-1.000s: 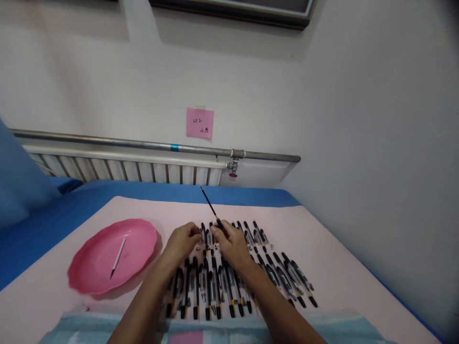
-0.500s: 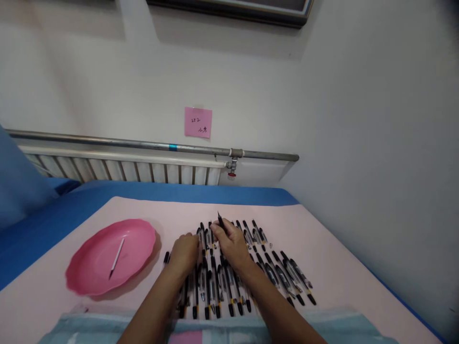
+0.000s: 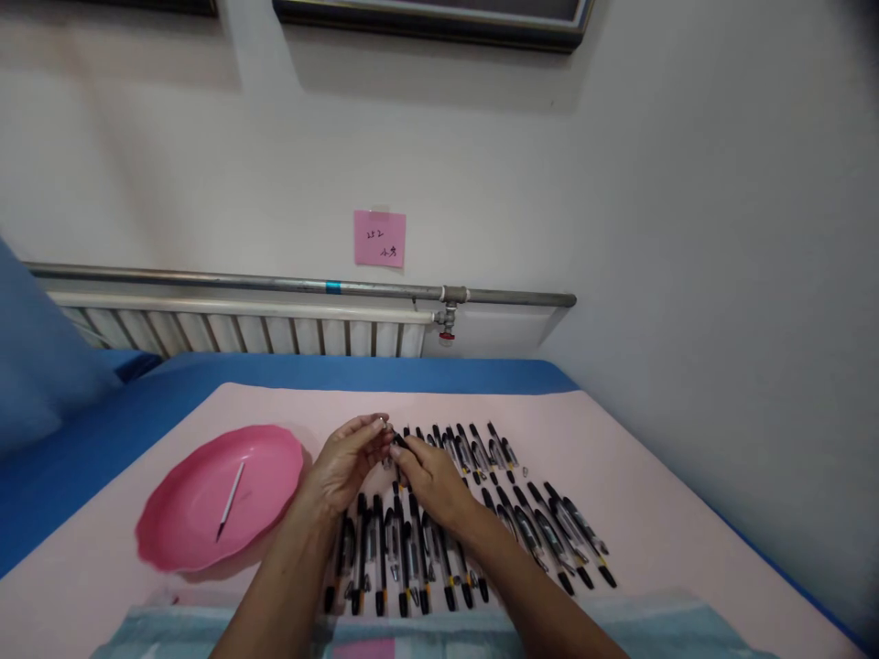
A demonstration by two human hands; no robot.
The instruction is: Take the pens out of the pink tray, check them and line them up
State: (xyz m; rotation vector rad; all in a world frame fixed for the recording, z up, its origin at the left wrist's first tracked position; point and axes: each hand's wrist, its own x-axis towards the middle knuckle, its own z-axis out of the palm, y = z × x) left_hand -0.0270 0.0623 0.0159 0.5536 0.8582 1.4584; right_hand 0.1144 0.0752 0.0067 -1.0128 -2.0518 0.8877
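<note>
Over the pens [image 3: 418, 549], the right hand [image 3: 434, 480] grips a black pen [image 3: 401, 441], left hand [image 3: 345, 464] alongside pinching a small piece [image 3: 383, 422].

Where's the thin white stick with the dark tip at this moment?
In the head view, the thin white stick lies inside the pink scalloped dish, on the left side, left of the person's left hand.

Left hand [image 3: 350, 462]: bare. Right hand [image 3: 436, 485]: bare. Forearms [image 3: 278, 572]: two, bare, nearer the camera than the fingers [image 3: 363, 437]. Cloth [image 3: 179, 631]: pale blue, pink patch [image 3: 363, 649], below the fingers; worn or not, unclear.
</note>
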